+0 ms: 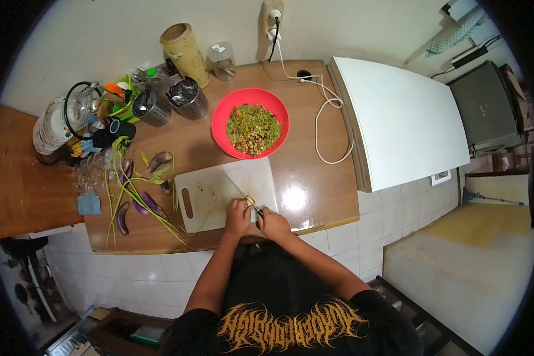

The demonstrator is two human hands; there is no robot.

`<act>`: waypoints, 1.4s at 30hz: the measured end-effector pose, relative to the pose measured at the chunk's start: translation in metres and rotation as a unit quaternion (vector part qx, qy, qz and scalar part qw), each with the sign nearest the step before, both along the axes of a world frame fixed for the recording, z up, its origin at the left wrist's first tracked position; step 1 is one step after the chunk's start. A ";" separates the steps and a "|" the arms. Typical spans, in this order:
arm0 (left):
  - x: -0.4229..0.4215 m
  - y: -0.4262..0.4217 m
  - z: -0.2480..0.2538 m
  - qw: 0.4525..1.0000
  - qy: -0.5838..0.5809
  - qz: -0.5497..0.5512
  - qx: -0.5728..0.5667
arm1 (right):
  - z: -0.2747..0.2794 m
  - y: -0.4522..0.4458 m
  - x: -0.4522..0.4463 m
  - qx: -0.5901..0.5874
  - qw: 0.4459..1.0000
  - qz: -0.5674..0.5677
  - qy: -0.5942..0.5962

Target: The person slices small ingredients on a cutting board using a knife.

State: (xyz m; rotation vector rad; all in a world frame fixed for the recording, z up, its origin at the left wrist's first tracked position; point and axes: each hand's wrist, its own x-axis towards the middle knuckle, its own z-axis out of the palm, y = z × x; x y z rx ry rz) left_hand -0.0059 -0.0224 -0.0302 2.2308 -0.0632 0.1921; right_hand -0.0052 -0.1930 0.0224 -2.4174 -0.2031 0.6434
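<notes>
My right hand (274,225) is closed around the black handle of a kitchen knife (238,186), whose blade points away to the upper left over the white cutting board (261,175). Beside it, my left hand (238,217) is closed, its fingertips gripping a small pale-yellow piece of food (250,201) close to the blade. What kind of food it is, I cannot make out. A few small light scraps (213,193) lie on the board. Just beyond the board stands a red bowl (221,145) filled with chopped green and brown bits.
Purple eggplants (122,218) and long green bean-like stalks (127,193) lie left of the board. Utensil holders (188,108), a glass jar (222,61) and a tall yellowish cylinder (187,50) line the back. A white cable (317,133) runs beside a white chest-like appliance (403,118) on the right.
</notes>
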 end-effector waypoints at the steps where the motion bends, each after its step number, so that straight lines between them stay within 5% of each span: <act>1: 0.001 0.001 0.001 1.000 -0.002 0.002 -0.012 | 0.001 0.001 0.003 -0.001 1.000 0.005 -0.004; 14: -0.004 0.010 0.006 0.994 0.079 0.024 -0.072 | 0.036 0.013 0.007 -0.050 0.998 0.008 0.032; 22: -0.002 0.017 0.009 1.000 0.003 0.002 -0.019 | 0.029 0.018 -0.005 -0.056 0.998 0.003 0.010; 42: 0.005 0.025 -0.001 0.996 0.076 -0.020 -0.033 | -0.013 0.021 -0.008 -0.003 0.999 -0.009 -0.052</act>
